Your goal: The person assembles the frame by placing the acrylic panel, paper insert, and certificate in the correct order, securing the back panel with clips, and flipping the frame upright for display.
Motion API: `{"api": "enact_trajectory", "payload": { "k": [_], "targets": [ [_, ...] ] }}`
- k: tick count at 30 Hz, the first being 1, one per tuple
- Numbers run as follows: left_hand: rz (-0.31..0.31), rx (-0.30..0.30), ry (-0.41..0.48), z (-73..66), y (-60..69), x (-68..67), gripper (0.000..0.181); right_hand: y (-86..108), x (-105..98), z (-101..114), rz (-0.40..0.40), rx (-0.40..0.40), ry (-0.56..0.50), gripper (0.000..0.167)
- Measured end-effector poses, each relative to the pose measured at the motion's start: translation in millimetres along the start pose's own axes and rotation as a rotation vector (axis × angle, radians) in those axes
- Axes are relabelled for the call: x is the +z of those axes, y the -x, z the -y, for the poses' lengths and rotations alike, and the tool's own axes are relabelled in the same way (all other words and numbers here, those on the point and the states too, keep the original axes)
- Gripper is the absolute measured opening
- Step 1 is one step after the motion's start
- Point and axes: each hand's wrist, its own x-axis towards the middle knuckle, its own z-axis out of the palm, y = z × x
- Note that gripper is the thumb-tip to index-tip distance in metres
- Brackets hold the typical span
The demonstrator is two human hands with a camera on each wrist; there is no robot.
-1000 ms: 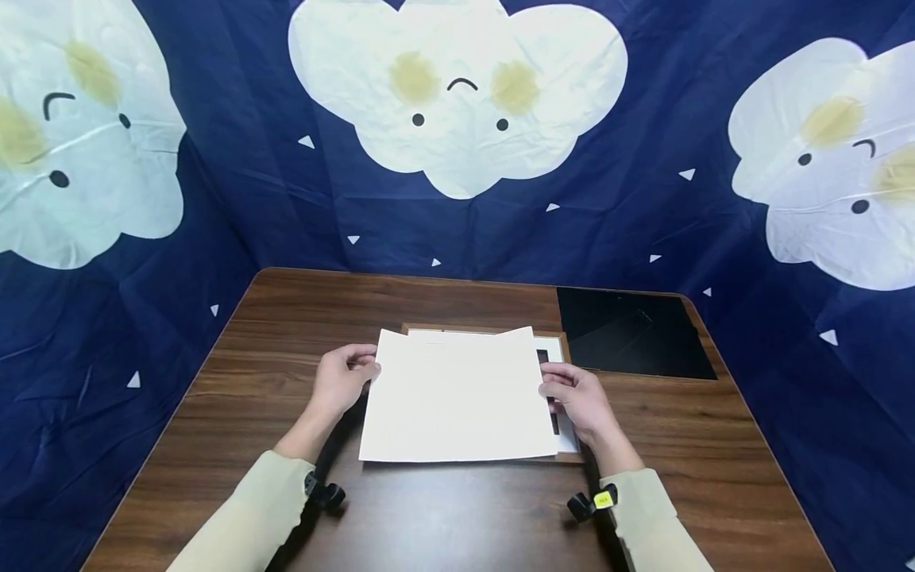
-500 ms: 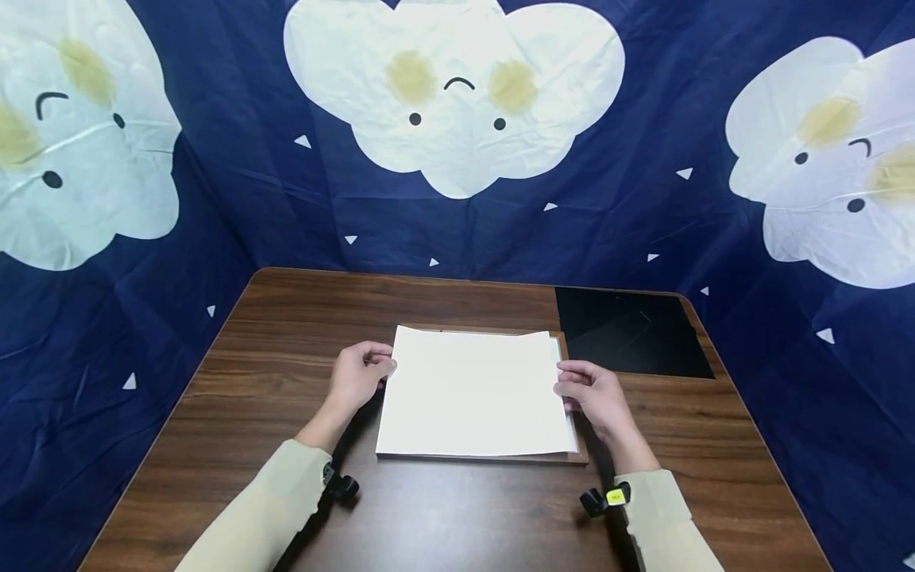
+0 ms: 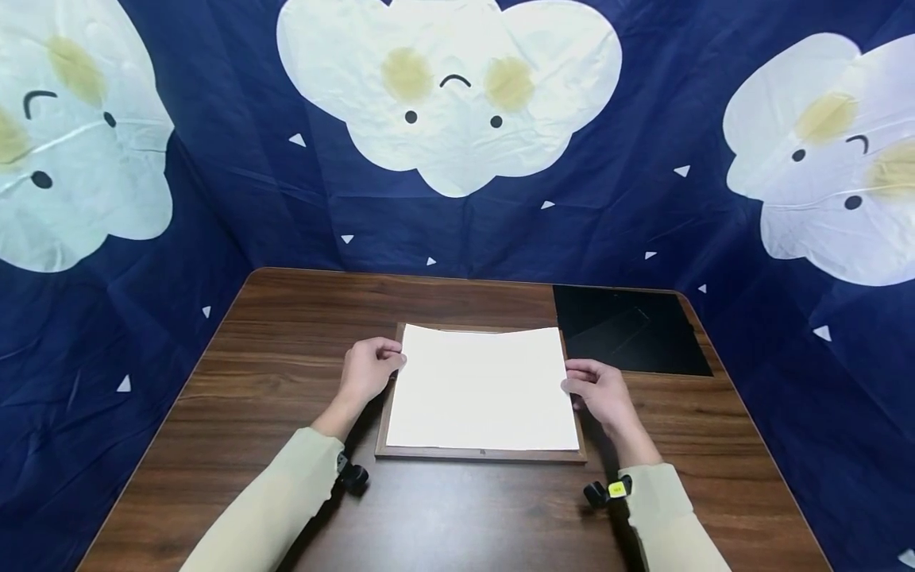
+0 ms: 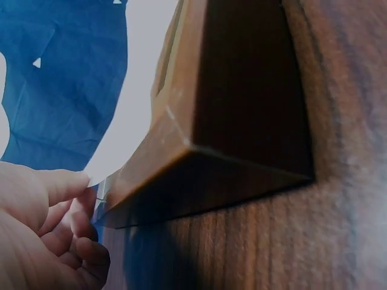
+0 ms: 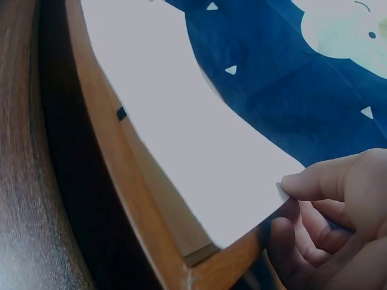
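A blank white sheet of paper (image 3: 482, 389) lies over a brown wooden picture frame (image 3: 465, 454) on the table, its outline mostly inside the frame's border. My left hand (image 3: 368, 369) pinches the sheet's left edge between thumb and fingers; my right hand (image 3: 600, 393) pinches the right edge. Both side edges are lifted, so the paper (image 4: 136, 90) bows in the left wrist view, above the frame's corner (image 4: 187, 145). In the right wrist view the paper (image 5: 181, 127) hangs over the frame's inner recess (image 5: 166, 205). What lies under the sheet is mostly hidden.
A black flat panel (image 3: 632, 330) lies at the table's back right corner, beyond my right hand. The wood-grain table (image 3: 472, 516) extends around the frame. A blue curtain (image 3: 400, 214) with white clouds stands behind and at both sides.
Both hands have carried the paper to the right and slightly back, over the frame. The frame's right side was showing earlier; now the sheet covers its inside. Both pinches stay the same.
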Motion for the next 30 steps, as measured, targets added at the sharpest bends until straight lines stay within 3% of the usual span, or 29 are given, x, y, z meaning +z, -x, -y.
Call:
{"api": "enact_trajectory", "payload": {
  "k": [5,11,16,22,30],
  "targets": [
    [-0.01,0.019,-0.042,1.0,-3.4,6.3,0.016,-4.0,4,-3,-0.036,-0.01,0.059,0.035],
    [0.002,0.009,-0.076,3.3,-3.9,10.1,0.015,-7.8,8,-4,-0.086,-0.051,0.23,0.029],
    [0.015,0.017,-0.124,5.5,-3.1,11.2,0.015,-9.5,9,-5,-0.118,-0.062,0.305,0.027],
    [0.015,0.008,-0.141,8.5,-3.7,13.1,0.028,-11.2,10,-11,-0.146,-0.043,0.342,0.028],
    [0.001,-0.001,-0.154,8.4,-6.5,12.7,0.041,-12.4,12,-14,-0.138,-0.01,0.301,0.031]
  ]
}}
